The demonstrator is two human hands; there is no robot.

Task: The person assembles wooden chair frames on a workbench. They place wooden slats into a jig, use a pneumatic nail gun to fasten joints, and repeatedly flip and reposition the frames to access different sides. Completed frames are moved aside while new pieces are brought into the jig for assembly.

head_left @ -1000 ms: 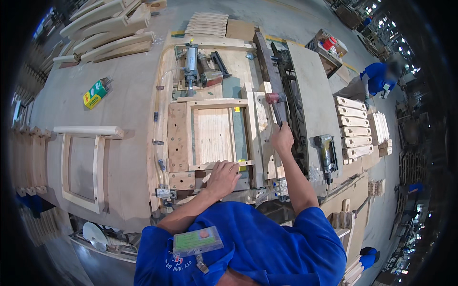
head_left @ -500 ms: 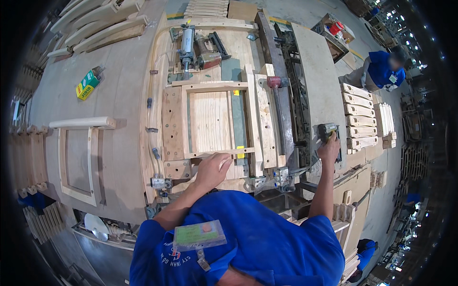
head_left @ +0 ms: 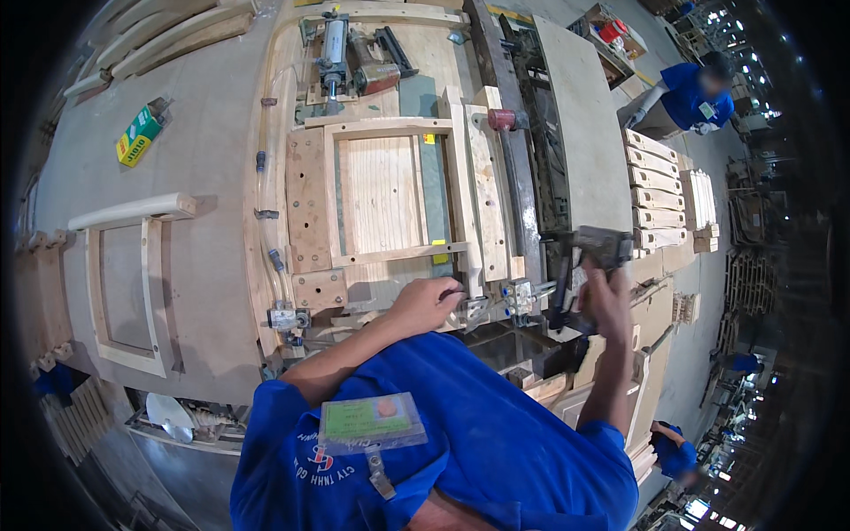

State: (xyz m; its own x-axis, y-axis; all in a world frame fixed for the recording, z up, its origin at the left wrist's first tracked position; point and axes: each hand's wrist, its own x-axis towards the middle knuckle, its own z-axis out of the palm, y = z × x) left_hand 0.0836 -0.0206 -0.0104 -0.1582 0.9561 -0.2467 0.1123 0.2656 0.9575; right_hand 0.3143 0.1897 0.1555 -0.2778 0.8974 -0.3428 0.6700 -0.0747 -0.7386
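A pale wooden frame [head_left: 382, 190] with a slatted panel lies clamped in a jig on the workbench [head_left: 204, 292]. My left hand [head_left: 427, 303] rests at the jig's near edge, fingers curled on a small metal lever beside the valve fittings [head_left: 516, 295]. My right hand [head_left: 606, 296] grips a dark pneumatic nail gun [head_left: 591, 250] lifted at the bench's right side, near the stack of wooden slats [head_left: 653, 190]. A blue shirt with a green badge [head_left: 370, 422] fills the lower part of the view.
A finished wooden frame [head_left: 133, 283] lies at the left of the bench. A green box [head_left: 137, 142] sits at the back left. A pneumatic cylinder [head_left: 334, 49] and clamp bar [head_left: 518, 177] stand on the jig. Another person in blue [head_left: 686, 93] works at the far right.
My right hand left the clamp bar on the jig, swung right and took hold of the nail gun. My left hand slid to the jig's near right corner.
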